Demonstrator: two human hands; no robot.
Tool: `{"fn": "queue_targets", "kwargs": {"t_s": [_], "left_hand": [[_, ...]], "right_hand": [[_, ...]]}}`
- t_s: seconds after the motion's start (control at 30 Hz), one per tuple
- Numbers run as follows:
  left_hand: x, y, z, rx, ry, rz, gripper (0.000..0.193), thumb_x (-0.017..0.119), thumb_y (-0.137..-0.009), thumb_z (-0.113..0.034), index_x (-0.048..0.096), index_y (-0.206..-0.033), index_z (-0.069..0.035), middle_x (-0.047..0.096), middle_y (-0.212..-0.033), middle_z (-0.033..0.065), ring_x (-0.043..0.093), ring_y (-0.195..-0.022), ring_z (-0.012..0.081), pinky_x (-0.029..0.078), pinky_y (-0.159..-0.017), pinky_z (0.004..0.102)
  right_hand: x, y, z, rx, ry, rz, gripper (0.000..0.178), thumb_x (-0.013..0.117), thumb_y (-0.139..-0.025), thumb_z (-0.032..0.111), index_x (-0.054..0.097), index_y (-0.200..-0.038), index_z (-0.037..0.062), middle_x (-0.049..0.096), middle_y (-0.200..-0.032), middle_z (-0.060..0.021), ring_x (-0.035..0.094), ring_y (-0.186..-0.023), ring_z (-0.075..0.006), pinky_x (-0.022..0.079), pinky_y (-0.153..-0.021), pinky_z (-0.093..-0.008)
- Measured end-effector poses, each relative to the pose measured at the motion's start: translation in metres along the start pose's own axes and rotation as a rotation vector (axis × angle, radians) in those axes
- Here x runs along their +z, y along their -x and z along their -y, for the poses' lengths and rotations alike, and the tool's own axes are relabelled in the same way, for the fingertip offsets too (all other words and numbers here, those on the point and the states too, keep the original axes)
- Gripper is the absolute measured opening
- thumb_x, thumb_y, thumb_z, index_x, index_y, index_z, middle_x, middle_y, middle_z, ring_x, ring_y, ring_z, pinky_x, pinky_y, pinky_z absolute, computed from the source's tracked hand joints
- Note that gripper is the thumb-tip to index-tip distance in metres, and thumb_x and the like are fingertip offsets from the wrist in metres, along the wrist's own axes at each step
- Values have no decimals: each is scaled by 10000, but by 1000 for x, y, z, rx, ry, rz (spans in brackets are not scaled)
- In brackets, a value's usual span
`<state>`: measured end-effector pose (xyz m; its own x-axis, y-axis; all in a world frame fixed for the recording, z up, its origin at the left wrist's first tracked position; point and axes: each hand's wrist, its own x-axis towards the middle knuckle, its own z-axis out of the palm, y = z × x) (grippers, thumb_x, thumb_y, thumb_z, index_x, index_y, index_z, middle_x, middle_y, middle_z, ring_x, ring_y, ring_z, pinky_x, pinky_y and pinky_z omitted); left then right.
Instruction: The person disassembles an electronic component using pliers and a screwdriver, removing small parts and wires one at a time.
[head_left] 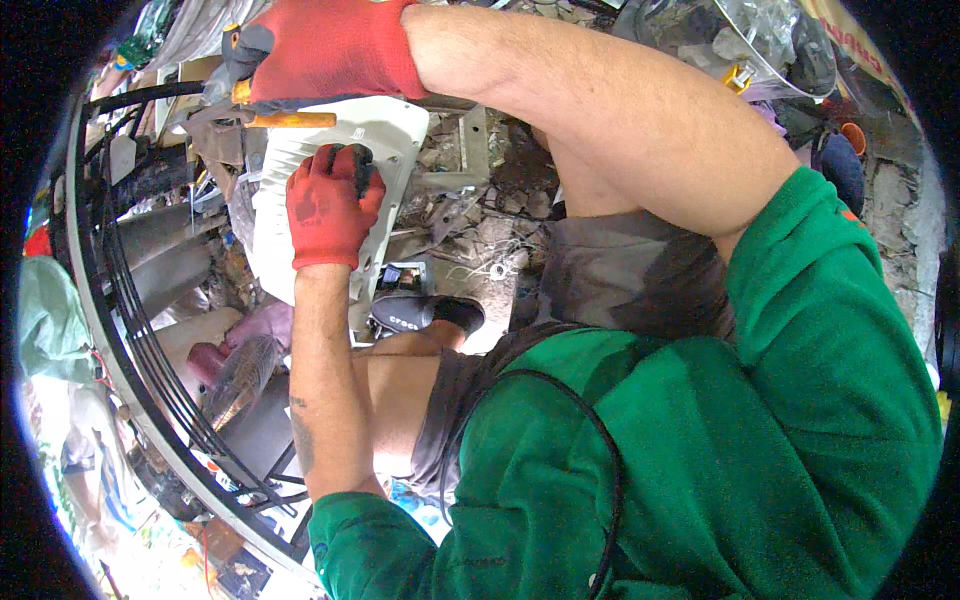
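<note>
My left hand (335, 205), in a red glove with dark fingertips, rests on a white ribbed plastic panel (275, 215). Its fingers are curled in, and whatever they hold, if anything, is hidden. Farther off, past the panel's far end, my right hand (335, 50) in a matching glove is closed round a tool with black and orange parts; its kind does not show. Just below that glove an orange handle (292, 120) lies across the top of the panel. I cannot tell whether it belongs to the same tool.
Scrap and rubble (455, 220) cover the ground right of the panel, near my dark shoe (425, 313). A curved metal frame with black bars (130, 300) runs down the left side. A clear bag of items (740, 40) stands at the far right.
</note>
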<state>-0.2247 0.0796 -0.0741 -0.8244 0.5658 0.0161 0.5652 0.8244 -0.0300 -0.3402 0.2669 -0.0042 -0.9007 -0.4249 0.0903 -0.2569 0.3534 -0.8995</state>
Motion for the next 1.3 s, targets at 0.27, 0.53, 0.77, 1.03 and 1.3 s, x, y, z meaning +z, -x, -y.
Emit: {"fn": "queue_targets", "kwargs": {"t_s": [0.27, 0.53, 0.77, 1.03, 1.3], "left_hand": [[-9, 15, 15, -258, 774, -169, 349, 676, -963, -149, 610, -1284, -26, 679, -1209, 154, 670, -1094, 296, 529, -977, 408], [-27, 56, -82, -472, 1557, -128, 564, 657, -1001, -83, 436, -1512, 6, 620, -1365, 103, 608, -1208, 167, 488, -1059, 322], [-11, 88, -105, -694, 1328, 141, 537, 792, -912, -272, 578, -1311, 16, 715, -1176, 135, 670, -1077, 184, 518, -983, 338], [55, 110, -76, -604, 1480, 129, 513, 760, -914, -410, 688, -1231, -13, 759, -1092, 141, 709, -1003, 251, 524, -924, 364], [79, 85, -79, -665, 1293, -111, 703, 756, -899, -466, 598, -1349, 50, 704, -1226, 247, 682, -1141, 322, 503, -1014, 391]], "right_hand": [[-20, 69, -7, -91, -463, -40, 198, 685, -878, 195, 738, -929, 12, 710, -797, -83, 620, -703, -167, 501, -661, -362], [-8, 152, -4, -41, -500, 236, 247, 677, -892, 198, 679, -1090, 50, 672, -979, -72, 628, -887, -173, 508, -790, -325], [-2, 212, -55, 424, -614, 457, 241, 614, -992, 237, 636, -1136, 45, 593, -921, -21, 574, -645, -92, 465, -568, -255], [30, 195, -42, 570, -531, 439, 294, 608, -1030, 284, 616, -1235, 73, 572, -791, 33, 571, -643, -57, 409, -524, -200], [52, 212, -45, -222, 278, -9, 812, 893, -729, 376, 545, -1377, 31, 599, -1224, -237, 574, -1193, -411, 480, -1049, -464]]}}
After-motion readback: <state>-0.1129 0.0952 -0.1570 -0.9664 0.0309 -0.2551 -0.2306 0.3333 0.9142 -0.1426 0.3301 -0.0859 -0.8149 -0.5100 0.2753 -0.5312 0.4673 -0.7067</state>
